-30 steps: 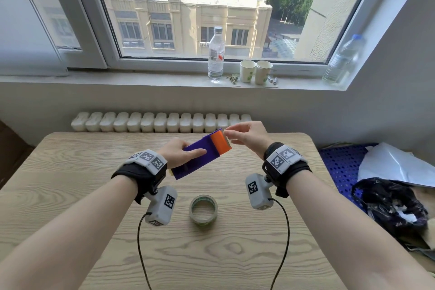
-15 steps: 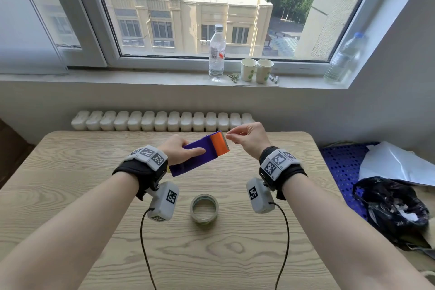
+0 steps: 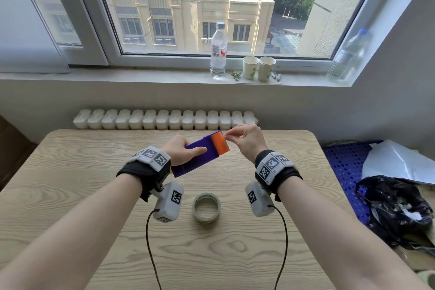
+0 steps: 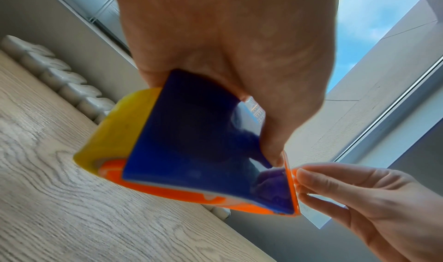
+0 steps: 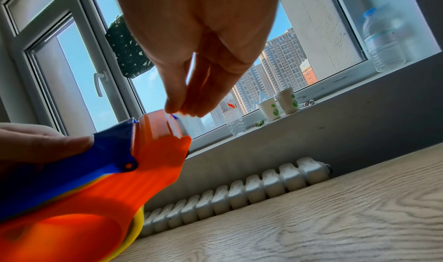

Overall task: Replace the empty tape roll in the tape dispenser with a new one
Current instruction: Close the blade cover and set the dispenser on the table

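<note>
A purple and orange tape dispenser (image 3: 200, 155) is held in the air over the wooden table (image 3: 70, 195), with my left hand (image 3: 181, 152) gripping its purple body. A yellow tape roll (image 4: 115, 126) sits inside it, also visible in the right wrist view (image 5: 136, 228). My right hand (image 3: 227, 140) pinches a clear tape end (image 5: 184, 114) between thumb and forefinger at the toothed edge of the orange cutter (image 3: 220, 146). A thin, nearly bare roll (image 3: 206, 207) lies flat on the table below, between my wrists.
A white radiator (image 3: 164, 120) runs behind the table's far edge. The windowsill holds a water bottle (image 3: 218, 52), two paper cups (image 3: 259, 68) and a second bottle (image 3: 348, 56). A blue perforated crate (image 3: 341, 167), white paper and a black bag (image 3: 395, 209) sit at the right.
The dispenser has tipped so its orange cutter face and teeth show more. My right fingertips have closed in on the toothed edge. The roll on the table has not moved.
</note>
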The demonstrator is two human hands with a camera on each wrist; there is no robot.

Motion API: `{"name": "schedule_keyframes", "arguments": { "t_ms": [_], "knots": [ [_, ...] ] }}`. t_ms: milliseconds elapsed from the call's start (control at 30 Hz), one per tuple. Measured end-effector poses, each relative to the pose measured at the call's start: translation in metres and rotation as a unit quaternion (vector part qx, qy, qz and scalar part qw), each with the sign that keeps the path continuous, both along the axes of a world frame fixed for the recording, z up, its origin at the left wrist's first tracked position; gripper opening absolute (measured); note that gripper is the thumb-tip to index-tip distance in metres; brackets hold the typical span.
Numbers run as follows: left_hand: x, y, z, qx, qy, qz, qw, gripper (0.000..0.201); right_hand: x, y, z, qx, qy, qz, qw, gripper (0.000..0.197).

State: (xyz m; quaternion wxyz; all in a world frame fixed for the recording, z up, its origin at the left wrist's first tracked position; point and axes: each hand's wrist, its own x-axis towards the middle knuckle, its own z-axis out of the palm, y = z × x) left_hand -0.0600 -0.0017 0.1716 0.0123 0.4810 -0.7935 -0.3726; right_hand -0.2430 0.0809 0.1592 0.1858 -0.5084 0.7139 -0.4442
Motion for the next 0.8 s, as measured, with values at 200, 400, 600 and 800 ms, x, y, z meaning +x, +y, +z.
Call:
{"name": "schedule_keyframes", "arguments": {
  "t_ms": [200, 400, 600, 800],
  "knots": [
    [-0.002, -0.003, -0.007, 0.018, -0.018, 0.012, 1.0, 0.047, -0.001, 0.001, -0.009, 0.011, -0.014, 0.019, 1.0, 0.009],
    [-0.004, -0.001, -0.014, 0.018, -0.021, 0.048, 0.998, 0.046, 0.006, 0.008, -0.015, 0.048, -0.031, 0.054, 0.997, 0.008],
    [0.004, -0.001, -0.026, 0.04, -0.003, 0.073, 0.997, 0.043, 0.01, 0.01, -0.012, 0.046, -0.051, 0.037, 0.997, 0.011],
    [0.01, 0.0, -0.03, 0.064, -0.014, 0.06, 0.996, 0.025, 0.007, 0.014, -0.024, 0.059, -0.059, 0.019, 0.996, 0.013]
  ]
}}
